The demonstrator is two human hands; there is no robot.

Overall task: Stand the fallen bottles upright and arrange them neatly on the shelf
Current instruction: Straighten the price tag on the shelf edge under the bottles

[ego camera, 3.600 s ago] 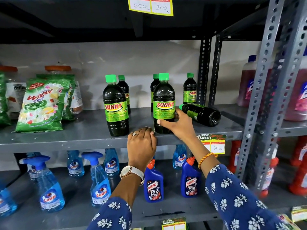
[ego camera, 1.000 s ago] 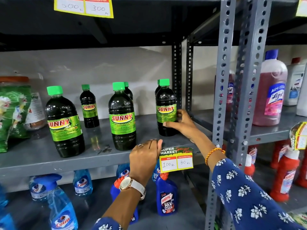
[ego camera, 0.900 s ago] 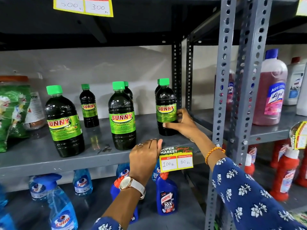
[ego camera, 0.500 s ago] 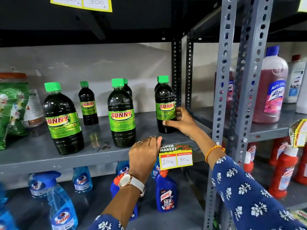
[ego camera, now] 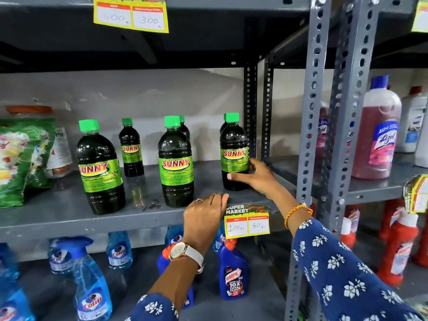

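Observation:
Several dark Sunny bottles with green caps stand upright on the grey shelf [ego camera: 58, 216]. Three stand in front: a left bottle [ego camera: 99, 167], a middle bottle [ego camera: 177, 163] and a right bottle [ego camera: 234, 149]. A smaller-looking one [ego camera: 130, 148] stands further back, and two more are mostly hidden behind the middle and right bottles. My right hand [ego camera: 254, 176] wraps the lower half of the right bottle, thumb across its front. My left hand [ego camera: 205, 216] rests curled over the shelf's front edge, holding no bottle.
A green detergent pouch [ego camera: 20, 158] and a jar sit at the shelf's left. A yellow price tag [ego camera: 246, 223] hangs from the edge. Grey perforated uprights [ego camera: 310, 135] bound the right side, with a pink Lizol bottle [ego camera: 379, 135] beyond. Colin sprays and Harpic bottles [ego camera: 234, 274] fill the shelf below.
The bottle that lay on its side 3.6 s ago now stands upright at the right under my right hand. Over the last second the hands have stayed put; only the view has shifted slightly.

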